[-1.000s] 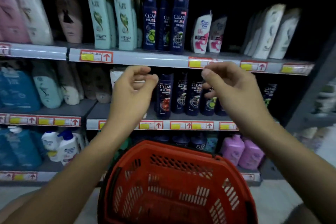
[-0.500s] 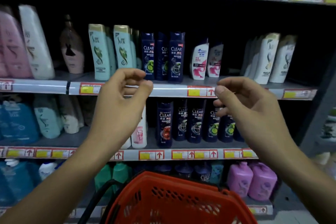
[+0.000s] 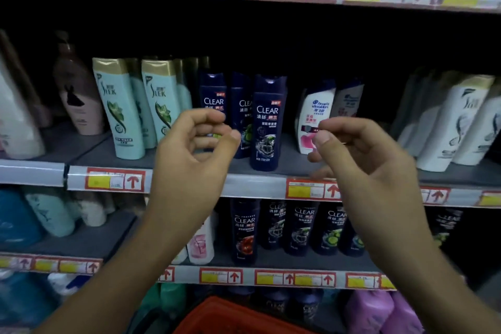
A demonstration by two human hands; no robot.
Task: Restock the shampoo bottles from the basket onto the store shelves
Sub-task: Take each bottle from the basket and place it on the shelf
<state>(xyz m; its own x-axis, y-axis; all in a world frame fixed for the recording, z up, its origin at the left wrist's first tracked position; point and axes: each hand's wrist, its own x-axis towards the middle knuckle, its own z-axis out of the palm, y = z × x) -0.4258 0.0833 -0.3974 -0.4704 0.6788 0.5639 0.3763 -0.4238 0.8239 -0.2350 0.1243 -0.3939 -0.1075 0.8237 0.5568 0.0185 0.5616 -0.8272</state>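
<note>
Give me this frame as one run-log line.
left hand: curled, empty | right hand: curled, empty | Clear bottles: on shelf | basket: below, contents unseen

Red-framed price tags (image 3: 311, 191) with yellow patches and red arrows line the rails; a grey divider (image 3: 89, 145) crosses the middle tier
</note>
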